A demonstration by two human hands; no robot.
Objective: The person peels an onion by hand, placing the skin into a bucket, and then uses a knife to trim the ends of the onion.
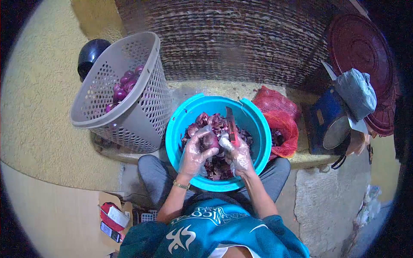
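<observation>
Over a turquoise tub [171, 142] between my knees, my left hand [197, 152], in a clear plastic glove, is closed round a purple onion [209, 142]. My right hand [237, 155], gloved too, grips the red handle of a knife [232, 127], whose blade points up and away from me. The two hands are close together, with the onion between them. Onions and dark red skins [219, 169] lie in the tub below.
At the left, a grey perforated basket [150, 101] holds several purple onions [124, 88]. Red mesh sacks [275, 103] stand right of the tub. Further right are a blue box [322, 116] and a dark red lid [361, 43]. A phone [110, 231] lies at lower left.
</observation>
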